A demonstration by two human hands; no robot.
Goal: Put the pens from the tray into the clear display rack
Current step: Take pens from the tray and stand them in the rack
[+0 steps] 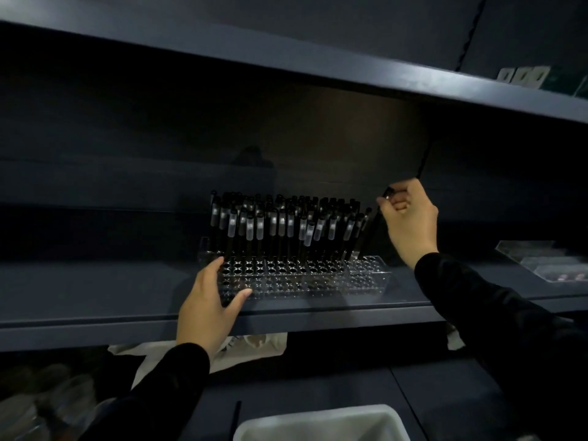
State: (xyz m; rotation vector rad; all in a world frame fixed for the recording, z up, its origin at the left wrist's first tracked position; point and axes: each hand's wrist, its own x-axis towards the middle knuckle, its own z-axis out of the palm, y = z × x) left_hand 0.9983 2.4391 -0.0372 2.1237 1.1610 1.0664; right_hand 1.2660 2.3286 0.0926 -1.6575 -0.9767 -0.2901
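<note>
Right hand [409, 218] pinches a light, stiff pen [370, 232] by its cap, left hand [208, 300] just below gripping my clear rack [366, 275].

Dark blue-grey shelving [95, 326] spanning frame; upper shelf [286, 55] slanting toward 3 o'clock; dim light leaving back panel [159, 122] sitting in shadow.
</note>
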